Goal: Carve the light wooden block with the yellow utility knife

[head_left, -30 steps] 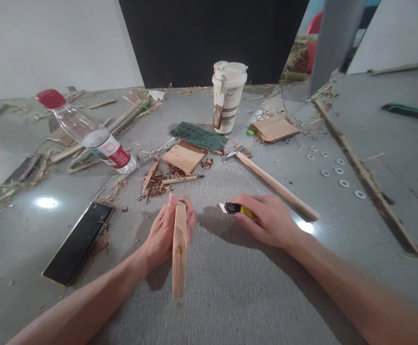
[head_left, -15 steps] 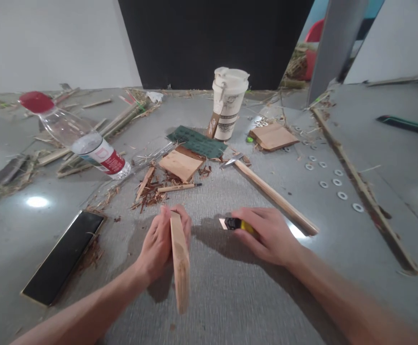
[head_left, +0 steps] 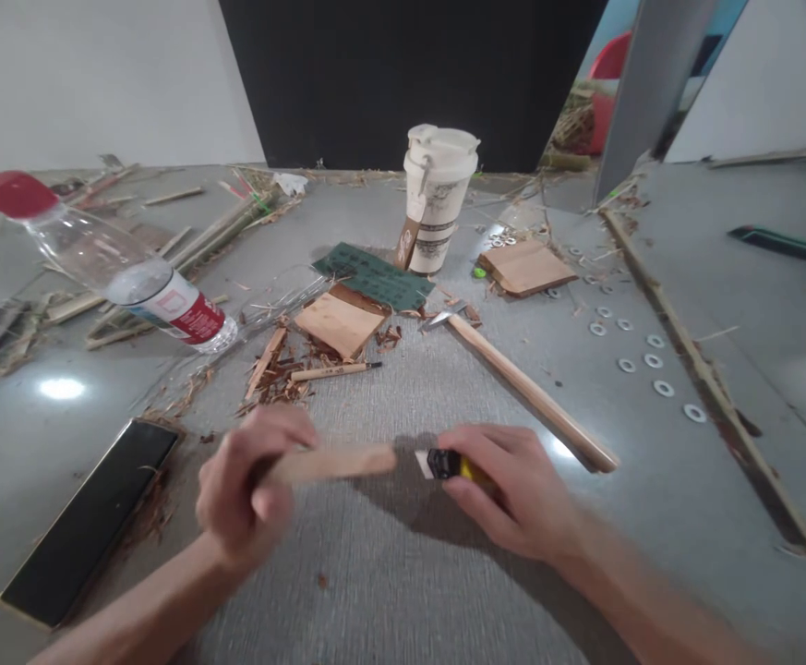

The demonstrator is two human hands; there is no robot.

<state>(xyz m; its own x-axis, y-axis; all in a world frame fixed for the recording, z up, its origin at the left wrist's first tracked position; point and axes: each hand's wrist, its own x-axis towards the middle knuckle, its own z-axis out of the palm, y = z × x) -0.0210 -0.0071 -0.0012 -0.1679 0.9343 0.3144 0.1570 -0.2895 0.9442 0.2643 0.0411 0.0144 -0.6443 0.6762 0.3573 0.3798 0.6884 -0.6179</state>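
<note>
My left hand [head_left: 246,489] is closed round one end of a flat piece of light wood [head_left: 337,462], which now points sideways to the right above the grey mat [head_left: 403,573]. The hand and the wood are blurred by motion. My right hand [head_left: 506,489] rests on the mat, closed on a yellow and black utility knife [head_left: 444,465] whose blade tip points left, close to the free end of the wood.
Beyond the hands lie wood shavings [head_left: 278,374], a carving pencil tool [head_left: 333,371], a wooden block [head_left: 339,321], green sandpaper [head_left: 373,274], a lidded cup [head_left: 439,199], a hammer [head_left: 527,388], washers [head_left: 642,356]. A bottle [head_left: 112,263] lies left, a black phone [head_left: 88,522] near left.
My left hand has turned the piece of wood from standing on edge, pointing away from me, to lying sideways toward the knife. My right hand with the knife has hardly moved.
</note>
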